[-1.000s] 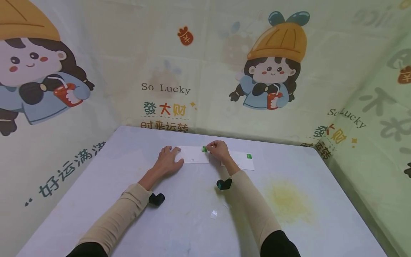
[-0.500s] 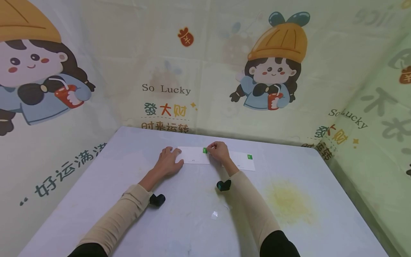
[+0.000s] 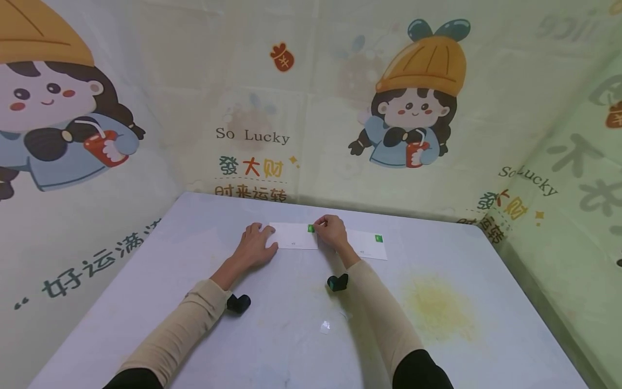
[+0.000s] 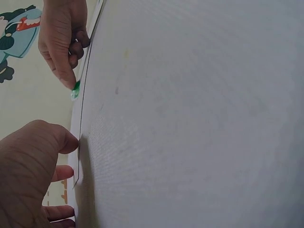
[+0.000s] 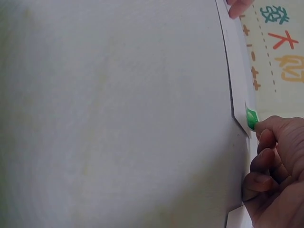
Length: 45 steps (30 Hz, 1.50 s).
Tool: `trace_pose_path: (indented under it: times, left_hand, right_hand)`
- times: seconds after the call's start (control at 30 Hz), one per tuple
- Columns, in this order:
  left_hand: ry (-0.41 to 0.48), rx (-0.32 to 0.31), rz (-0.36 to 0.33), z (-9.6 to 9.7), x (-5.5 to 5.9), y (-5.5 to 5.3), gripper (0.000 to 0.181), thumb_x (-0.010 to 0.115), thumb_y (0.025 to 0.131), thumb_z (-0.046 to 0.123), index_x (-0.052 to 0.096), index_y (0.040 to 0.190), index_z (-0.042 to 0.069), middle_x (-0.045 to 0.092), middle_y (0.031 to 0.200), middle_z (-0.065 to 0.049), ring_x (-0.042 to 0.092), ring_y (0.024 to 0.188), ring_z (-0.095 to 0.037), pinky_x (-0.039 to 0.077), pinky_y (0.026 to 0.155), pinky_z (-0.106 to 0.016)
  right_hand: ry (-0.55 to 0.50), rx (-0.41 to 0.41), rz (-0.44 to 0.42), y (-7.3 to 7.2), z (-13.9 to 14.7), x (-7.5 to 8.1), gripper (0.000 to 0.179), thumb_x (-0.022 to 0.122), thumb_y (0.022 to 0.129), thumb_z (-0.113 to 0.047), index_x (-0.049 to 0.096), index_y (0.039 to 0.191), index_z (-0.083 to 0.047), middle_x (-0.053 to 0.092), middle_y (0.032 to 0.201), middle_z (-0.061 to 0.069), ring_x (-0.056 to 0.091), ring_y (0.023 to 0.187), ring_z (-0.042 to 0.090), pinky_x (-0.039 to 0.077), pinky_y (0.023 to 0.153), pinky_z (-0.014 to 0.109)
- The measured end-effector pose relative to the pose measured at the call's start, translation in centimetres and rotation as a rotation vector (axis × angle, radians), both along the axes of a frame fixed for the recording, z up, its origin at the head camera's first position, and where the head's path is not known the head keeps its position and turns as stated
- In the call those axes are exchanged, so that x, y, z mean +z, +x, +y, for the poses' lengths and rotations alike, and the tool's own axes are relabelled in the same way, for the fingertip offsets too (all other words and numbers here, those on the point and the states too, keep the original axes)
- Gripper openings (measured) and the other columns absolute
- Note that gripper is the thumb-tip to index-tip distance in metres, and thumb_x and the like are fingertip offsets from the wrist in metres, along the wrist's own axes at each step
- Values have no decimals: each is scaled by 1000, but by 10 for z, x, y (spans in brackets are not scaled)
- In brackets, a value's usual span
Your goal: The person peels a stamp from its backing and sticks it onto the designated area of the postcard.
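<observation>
A white envelope (image 3: 293,236) lies flat near the far side of the table. My left hand (image 3: 254,246) rests at its left end, thumb at the near left corner and fingers spread along the far left. At the envelope's upper right corner, my right hand (image 3: 332,231) pinches the edge of a small green stamp (image 5: 251,118) between thumb and forefinger. Part of that stamp stands up off the paper in the right wrist view. A second white envelope (image 3: 371,249) lies to the right with a green stamp (image 3: 379,238) at its upper right; my right hand and wrist cover its left part.
The white table (image 3: 272,335) ends at a printed cloth wall (image 3: 316,108) just beyond the envelopes. A small clear plastic scrap (image 3: 325,326) lies between the forearms. A yellow stain (image 3: 439,308) marks the tabletop at right.
The head view shifts very slightly. Both hands stay in nearly the same places, the right one still pinching the stamp at the envelope's corner.
</observation>
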<state>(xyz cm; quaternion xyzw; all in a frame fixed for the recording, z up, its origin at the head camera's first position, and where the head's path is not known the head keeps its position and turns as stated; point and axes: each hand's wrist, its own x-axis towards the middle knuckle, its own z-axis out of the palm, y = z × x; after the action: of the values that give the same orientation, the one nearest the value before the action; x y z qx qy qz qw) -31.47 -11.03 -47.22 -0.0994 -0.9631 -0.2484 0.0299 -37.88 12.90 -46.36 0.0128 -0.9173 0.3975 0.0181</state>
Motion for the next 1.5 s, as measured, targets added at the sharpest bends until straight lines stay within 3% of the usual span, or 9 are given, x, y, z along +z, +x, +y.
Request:
trace_pose_path:
  times: [0.97, 1.27, 1.5]
  left_hand:
    - [-6, -3, -30, -3, 3, -2, 50, 57, 100, 29, 54, 141, 3, 36, 150, -33, 31, 142, -47, 27, 117, -59]
    - [-17, -8, -24, -2, 4, 1, 49, 57, 100, 29, 55, 140, 2, 37, 148, -34, 33, 141, -48, 28, 116, -60]
    - [-24, -9, -24, 0, 5, 3, 49, 56, 100, 30, 54, 141, 2, 37, 148, -34, 33, 141, -48, 28, 116, -59]
  right_hand:
    - [130, -7, 71, 2, -8, 0, 14, 67, 97, -21, 74, 98, -9, 71, 91, 7, 62, 83, 22, 48, 71, 35]
    - [100, 6, 77, 6, -7, 1, 19, 65, 97, -21, 74, 107, -8, 71, 95, 9, 63, 83, 23, 49, 73, 38]
    - [38, -27, 111, 10, -3, 7, 22, 61, 100, -21, 73, 111, -5, 67, 87, 9, 57, 77, 22, 44, 66, 32]
